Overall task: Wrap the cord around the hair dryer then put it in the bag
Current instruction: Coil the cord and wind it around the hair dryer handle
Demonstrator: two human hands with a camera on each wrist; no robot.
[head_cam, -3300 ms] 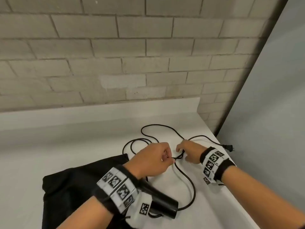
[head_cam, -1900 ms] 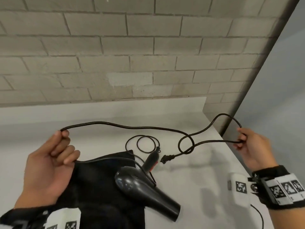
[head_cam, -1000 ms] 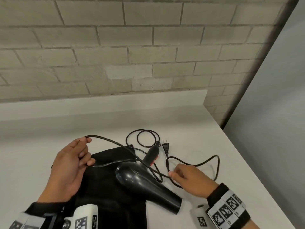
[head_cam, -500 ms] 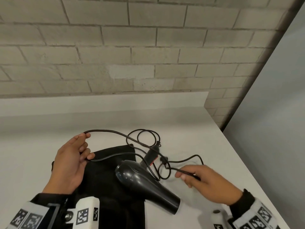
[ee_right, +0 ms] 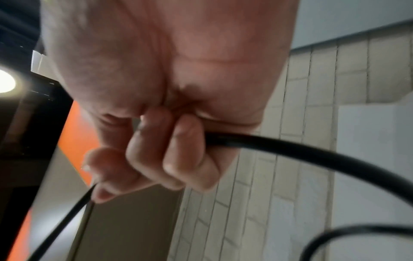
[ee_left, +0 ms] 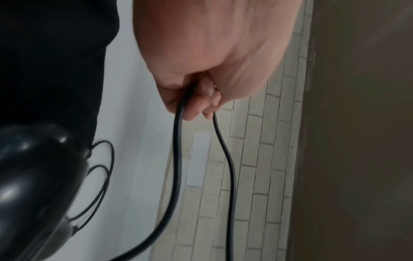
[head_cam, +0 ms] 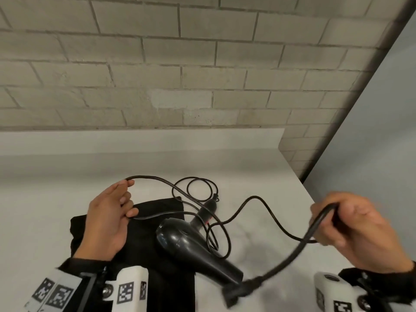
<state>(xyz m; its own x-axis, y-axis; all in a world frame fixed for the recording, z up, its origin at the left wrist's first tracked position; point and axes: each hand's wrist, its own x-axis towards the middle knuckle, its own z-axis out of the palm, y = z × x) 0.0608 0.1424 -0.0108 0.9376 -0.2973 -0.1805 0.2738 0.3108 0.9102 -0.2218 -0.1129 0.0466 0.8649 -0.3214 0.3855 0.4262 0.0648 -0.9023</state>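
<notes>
A black hair dryer lies on the white counter, its body partly over a flat black bag. Its black cord runs in loose loops behind and beside the dryer. My left hand is raised over the bag's left end and holds a bend of the cord in curled fingers. My right hand is lifted at the right and grips the cord near its end. The plug dangles blurred below, in front of the dryer's nozzle.
A brick wall stands behind the counter's raised back ledge. The counter's right edge runs diagonally, with a grey wall beyond it. Bare counter lies left of the bag and behind the cord loops.
My right hand has lifted off the counter and swung out to the right, pulling the cord's end up so the plug hangs free. The left hand has kept its hold in place.
</notes>
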